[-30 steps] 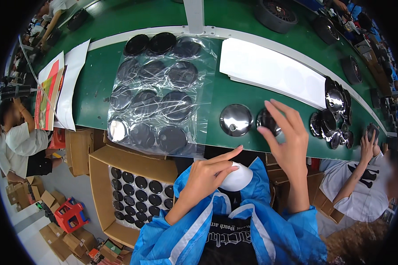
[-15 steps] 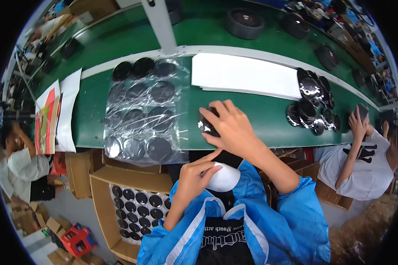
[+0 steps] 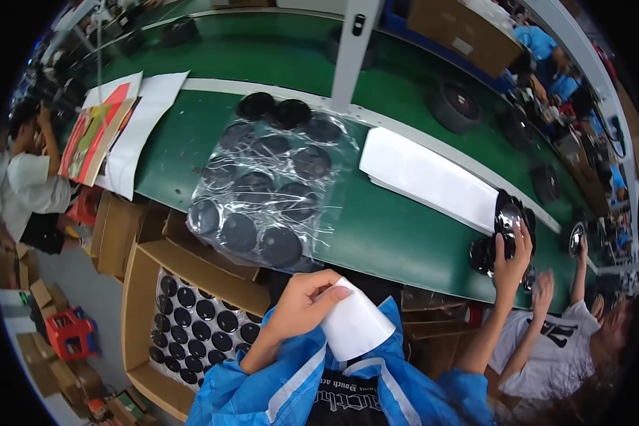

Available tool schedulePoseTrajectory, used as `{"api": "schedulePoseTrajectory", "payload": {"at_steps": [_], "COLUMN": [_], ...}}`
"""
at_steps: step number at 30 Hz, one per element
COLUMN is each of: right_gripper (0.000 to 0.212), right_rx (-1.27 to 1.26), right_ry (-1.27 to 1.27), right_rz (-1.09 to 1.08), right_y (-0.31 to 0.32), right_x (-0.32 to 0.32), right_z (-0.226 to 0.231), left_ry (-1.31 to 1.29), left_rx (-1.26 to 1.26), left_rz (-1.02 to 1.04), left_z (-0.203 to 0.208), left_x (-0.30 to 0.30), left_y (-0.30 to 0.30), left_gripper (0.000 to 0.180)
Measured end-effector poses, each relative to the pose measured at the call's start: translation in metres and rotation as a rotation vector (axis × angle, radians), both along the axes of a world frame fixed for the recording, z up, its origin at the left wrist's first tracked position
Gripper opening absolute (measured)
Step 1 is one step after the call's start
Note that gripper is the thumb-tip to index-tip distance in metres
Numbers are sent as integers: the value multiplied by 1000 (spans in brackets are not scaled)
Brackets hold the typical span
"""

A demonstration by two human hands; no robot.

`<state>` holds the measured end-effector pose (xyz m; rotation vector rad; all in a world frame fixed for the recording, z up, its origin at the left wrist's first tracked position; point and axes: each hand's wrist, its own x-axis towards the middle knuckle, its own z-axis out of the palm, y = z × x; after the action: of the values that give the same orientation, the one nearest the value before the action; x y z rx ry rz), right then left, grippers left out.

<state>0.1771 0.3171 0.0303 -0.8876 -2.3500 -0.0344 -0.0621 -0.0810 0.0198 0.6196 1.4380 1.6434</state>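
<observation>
My left hand (image 3: 307,304) is closed, pinching a curled white paper sheet (image 3: 358,325) between thumb and fingers, in front of my chest. My right hand (image 3: 512,261) reaches far to the right, fingers apart, its fingertips at a pile of glossy black round discs (image 3: 509,211). The hand and the overlapping discs partly hide one another. Left of the middle, a clear plastic sheet (image 3: 342,160) lies on the green table (image 3: 397,234) with rows of black discs (image 3: 253,188) under or in it. Two glossy discs (image 3: 289,113) sit at its far edge.
A stack of long white sheets (image 3: 426,177) lies along the table's far side. An open cardboard box (image 3: 138,312) of black discs stands below the near edge. Cardboard and paper pieces (image 3: 106,131) lie at left. A metal post (image 3: 353,57) rises beyond. A co-worker's hand (image 3: 543,290) is near my right arm.
My right hand has moved from the middle, where it held a black disc, to the pile on the right. My left hand still holds the white sheet, now showing more. The view has turned.
</observation>
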Motion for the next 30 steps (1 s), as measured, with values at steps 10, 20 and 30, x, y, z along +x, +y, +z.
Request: {"api": "schedulePoseTrajectory", "payload": {"at_steps": [10, 20, 30], "right_gripper": [32, 47, 37], "right_rx": [-253, -299, -370], "right_ry": [76, -387, -424], "right_rz": [942, 1056, 961], "right_y": [-153, -118, -132], "right_x": [-354, -471, -477], "right_z": [40, -17, 2], "left_ry": [593, 564, 465], "left_rx": [-85, -299, -247], "left_rz": [355, 287, 329], "left_z": [0, -11, -28], "left_x": [-51, -54, -66], "left_y": [-32, -39, -40], "left_gripper": [13, 22, 20]}}
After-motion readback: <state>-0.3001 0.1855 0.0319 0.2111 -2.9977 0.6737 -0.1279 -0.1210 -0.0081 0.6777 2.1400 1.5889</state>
